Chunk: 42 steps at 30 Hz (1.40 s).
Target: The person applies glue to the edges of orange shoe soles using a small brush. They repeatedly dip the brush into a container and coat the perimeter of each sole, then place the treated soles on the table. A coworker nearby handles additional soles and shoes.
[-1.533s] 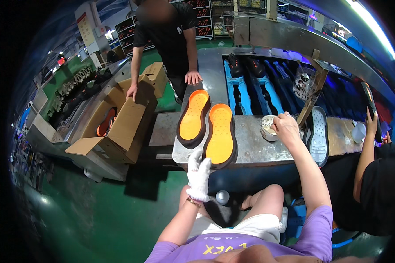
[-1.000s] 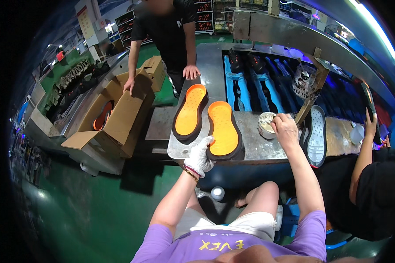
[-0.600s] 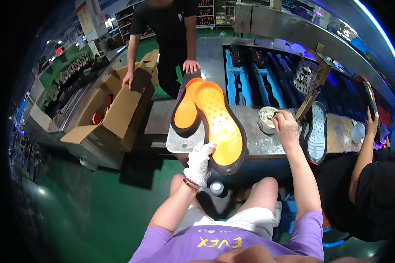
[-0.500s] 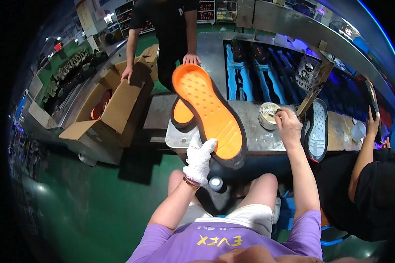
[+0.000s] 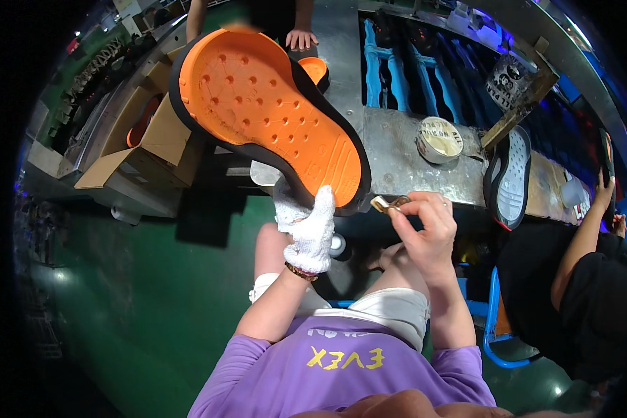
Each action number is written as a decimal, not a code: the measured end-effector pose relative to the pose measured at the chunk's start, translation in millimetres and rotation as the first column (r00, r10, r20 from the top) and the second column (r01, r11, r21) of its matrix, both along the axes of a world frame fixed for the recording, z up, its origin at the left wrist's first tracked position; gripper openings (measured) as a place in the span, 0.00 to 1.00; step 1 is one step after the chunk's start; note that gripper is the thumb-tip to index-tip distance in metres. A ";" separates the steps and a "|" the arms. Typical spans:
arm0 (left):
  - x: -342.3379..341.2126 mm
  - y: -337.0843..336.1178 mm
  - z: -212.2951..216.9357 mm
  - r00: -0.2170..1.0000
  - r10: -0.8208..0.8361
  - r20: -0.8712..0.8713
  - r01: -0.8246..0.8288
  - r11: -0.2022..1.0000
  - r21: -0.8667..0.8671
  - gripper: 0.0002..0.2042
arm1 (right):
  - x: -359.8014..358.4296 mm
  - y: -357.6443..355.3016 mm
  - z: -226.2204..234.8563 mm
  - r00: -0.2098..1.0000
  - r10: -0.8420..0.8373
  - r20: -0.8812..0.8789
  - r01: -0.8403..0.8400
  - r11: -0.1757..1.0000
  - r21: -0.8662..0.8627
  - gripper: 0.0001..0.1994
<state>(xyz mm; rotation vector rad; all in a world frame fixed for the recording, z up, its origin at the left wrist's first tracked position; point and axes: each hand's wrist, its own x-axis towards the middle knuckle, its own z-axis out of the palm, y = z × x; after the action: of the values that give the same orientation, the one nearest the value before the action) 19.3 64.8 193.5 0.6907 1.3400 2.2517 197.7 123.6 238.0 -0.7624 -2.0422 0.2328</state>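
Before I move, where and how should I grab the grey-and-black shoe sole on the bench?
Probably pinch the grey-and-black shoe sole by the dark sidewalls of its near end, coming from your side. That end points toward you at the front edge of the bench; an angled wooden post rises near its far end. Your right hand, the nearer, holds a brush-like tool.

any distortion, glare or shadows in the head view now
Head view: the fisheye bends the long grey metal rail at upper right; the corners go black; glare and a dark shadow mark the green floor; the black-rimmed orange shoe sole shows crisp dimples.
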 end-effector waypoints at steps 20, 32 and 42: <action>5.2 -18.2 -5.2 0.995 -0.016 -0.101 0.006 0.995 -0.099 0.33 | -19.8 -10.1 -15.3 0.985 0.011 0.172 -0.020 0.999 0.051 0.08; 6.9 -20.3 -6.6 0.998 -0.053 0.019 0.054 0.997 -0.058 0.30 | -14.2 -4.4 -19.5 0.982 -0.025 0.185 0.018 0.999 0.037 0.08; 5.3 -19.2 -6.1 0.997 -0.066 -0.039 0.065 0.998 -0.023 0.31 | -10.8 -0.2 -18.7 0.985 -0.032 0.170 0.028 0.999 0.028 0.07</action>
<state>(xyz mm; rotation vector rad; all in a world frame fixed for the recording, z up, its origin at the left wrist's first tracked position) 24.6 45.7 187.4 0.7641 1.3382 2.1798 186.9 123.4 219.3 -0.8205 -2.1886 0.1271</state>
